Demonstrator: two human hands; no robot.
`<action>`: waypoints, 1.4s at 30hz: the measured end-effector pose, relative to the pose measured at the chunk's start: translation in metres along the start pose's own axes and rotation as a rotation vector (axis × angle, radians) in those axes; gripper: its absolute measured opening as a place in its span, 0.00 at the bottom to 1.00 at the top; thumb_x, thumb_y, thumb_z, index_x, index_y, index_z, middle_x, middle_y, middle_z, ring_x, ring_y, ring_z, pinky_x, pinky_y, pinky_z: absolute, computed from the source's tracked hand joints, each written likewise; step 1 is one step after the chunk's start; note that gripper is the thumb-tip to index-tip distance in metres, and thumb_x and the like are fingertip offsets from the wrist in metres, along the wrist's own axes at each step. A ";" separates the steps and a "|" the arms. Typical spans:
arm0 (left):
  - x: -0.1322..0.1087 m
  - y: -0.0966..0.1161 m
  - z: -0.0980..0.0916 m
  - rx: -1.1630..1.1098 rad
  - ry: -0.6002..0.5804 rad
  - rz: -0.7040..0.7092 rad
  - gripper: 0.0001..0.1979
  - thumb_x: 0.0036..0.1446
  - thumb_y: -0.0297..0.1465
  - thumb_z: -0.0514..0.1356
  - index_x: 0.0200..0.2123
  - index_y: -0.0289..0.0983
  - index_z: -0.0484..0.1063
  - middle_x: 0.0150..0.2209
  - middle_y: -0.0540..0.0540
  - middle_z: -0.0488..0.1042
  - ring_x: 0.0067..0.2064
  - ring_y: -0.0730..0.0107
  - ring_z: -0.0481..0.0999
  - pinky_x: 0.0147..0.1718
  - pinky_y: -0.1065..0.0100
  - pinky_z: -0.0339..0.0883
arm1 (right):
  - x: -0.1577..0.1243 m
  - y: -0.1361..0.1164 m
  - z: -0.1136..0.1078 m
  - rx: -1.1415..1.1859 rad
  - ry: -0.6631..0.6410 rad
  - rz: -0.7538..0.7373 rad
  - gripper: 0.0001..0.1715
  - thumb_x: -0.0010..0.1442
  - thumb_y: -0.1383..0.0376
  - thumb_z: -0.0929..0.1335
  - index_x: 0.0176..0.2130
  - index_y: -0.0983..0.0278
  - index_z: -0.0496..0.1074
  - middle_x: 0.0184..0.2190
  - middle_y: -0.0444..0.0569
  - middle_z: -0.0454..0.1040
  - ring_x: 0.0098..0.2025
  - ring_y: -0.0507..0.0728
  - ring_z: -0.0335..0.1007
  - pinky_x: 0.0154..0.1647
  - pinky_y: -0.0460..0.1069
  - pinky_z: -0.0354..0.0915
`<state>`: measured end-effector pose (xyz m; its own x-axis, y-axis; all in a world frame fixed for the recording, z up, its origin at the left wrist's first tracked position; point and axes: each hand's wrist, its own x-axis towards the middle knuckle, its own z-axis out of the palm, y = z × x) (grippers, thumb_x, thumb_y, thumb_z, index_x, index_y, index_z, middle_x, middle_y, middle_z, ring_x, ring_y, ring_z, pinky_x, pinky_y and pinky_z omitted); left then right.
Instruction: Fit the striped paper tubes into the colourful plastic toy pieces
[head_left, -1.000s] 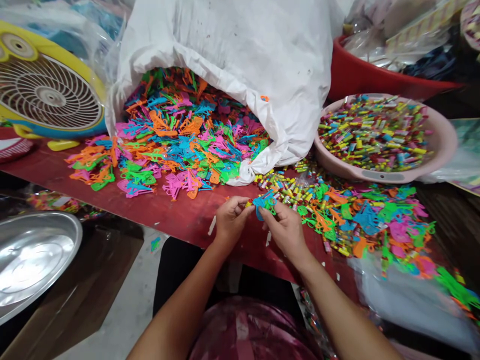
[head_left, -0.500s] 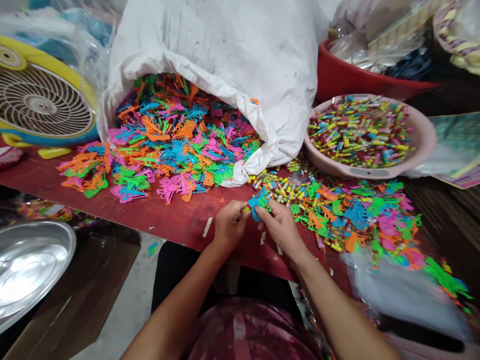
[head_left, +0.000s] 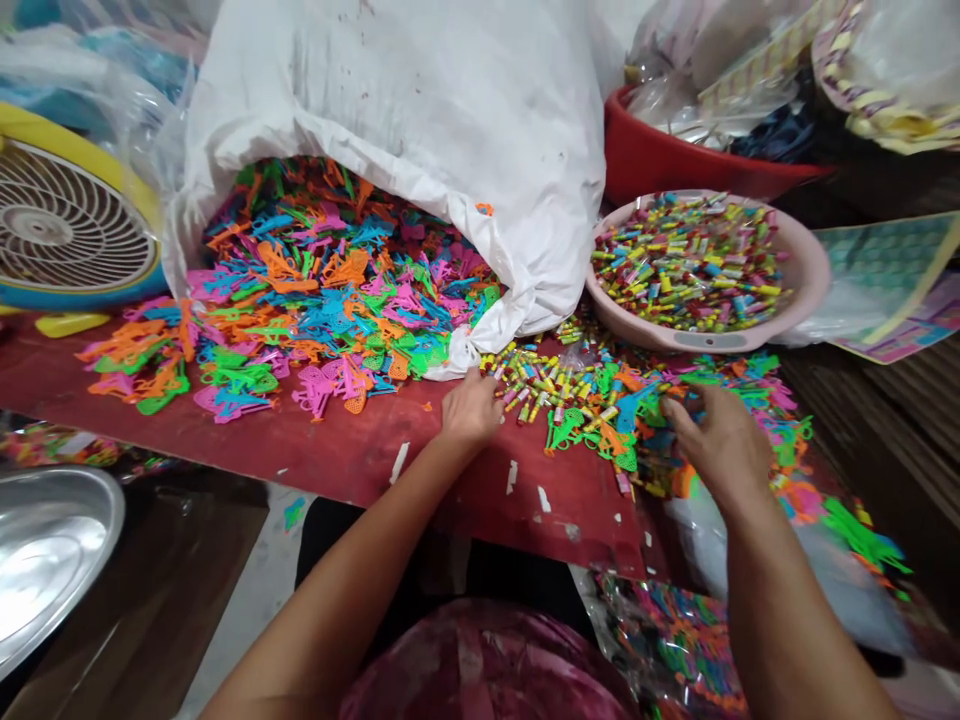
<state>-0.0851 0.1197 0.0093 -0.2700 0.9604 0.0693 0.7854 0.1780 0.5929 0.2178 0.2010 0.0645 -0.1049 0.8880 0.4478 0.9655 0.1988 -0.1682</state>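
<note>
From my end I've got the left hand [head_left: 472,412] at the edge of a heap of small yellow-and-red plastic tubes [head_left: 536,383] and the right hand [head_left: 720,440] over loose blue, green and orange plastic pieces [head_left: 613,438] beside it, but can't tell if either grip's closed on anything.

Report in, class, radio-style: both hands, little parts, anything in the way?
Left hand at near edge of the small tubes, grip hidden. Right hand over the mixed plastic pieces, hold unclear. White sack close beyond left hand.
</note>
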 end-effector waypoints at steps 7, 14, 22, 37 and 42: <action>0.006 0.011 0.014 0.007 0.045 0.103 0.13 0.60 0.41 0.59 0.43 0.41 0.76 0.45 0.41 0.69 0.42 0.58 0.74 0.38 0.63 0.66 | -0.004 -0.089 0.009 0.326 0.104 -0.359 0.20 0.65 0.61 0.62 0.54 0.63 0.71 0.46 0.58 0.72 0.48 0.63 0.69 0.49 0.57 0.65; 0.003 0.009 0.013 -0.080 0.112 -0.049 0.10 0.58 0.36 0.60 0.42 0.40 0.75 0.44 0.40 0.71 0.41 0.57 0.75 0.35 0.63 0.64 | 0.034 -0.218 0.054 0.503 -0.172 -0.692 0.15 0.64 0.67 0.63 0.48 0.66 0.74 0.40 0.53 0.73 0.41 0.59 0.69 0.43 0.51 0.64; -0.043 -0.026 0.006 -0.550 0.334 -0.141 0.04 0.55 0.28 0.59 0.36 0.39 0.71 0.28 0.50 0.72 0.30 0.69 0.71 0.31 0.70 0.61 | 0.071 -0.283 0.108 0.152 -0.234 -0.661 0.17 0.64 0.72 0.61 0.45 0.65 0.76 0.44 0.58 0.71 0.43 0.61 0.66 0.38 0.51 0.59; -0.058 -0.035 0.004 -1.254 0.405 -0.245 0.12 0.58 0.36 0.61 0.42 0.35 0.70 0.37 0.44 0.76 0.39 0.69 0.78 0.40 0.67 0.70 | -0.013 -0.200 0.045 1.495 -0.701 0.145 0.16 0.51 0.55 0.75 0.35 0.64 0.74 0.24 0.42 0.72 0.21 0.49 0.65 0.18 0.42 0.58; -0.058 -0.025 0.001 -1.408 0.320 -0.265 0.17 0.57 0.36 0.62 0.46 0.33 0.67 0.35 0.45 0.77 0.30 0.73 0.77 0.33 0.71 0.69 | -0.040 -0.181 0.037 1.597 -0.702 0.211 0.16 0.52 0.57 0.75 0.37 0.64 0.73 0.29 0.45 0.76 0.24 0.49 0.68 0.20 0.42 0.61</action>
<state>-0.0887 0.0596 -0.0102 -0.5733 0.8128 -0.1037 -0.4351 -0.1947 0.8791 0.0387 0.1445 0.0446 -0.5095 0.8590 -0.0504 -0.1379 -0.1394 -0.9806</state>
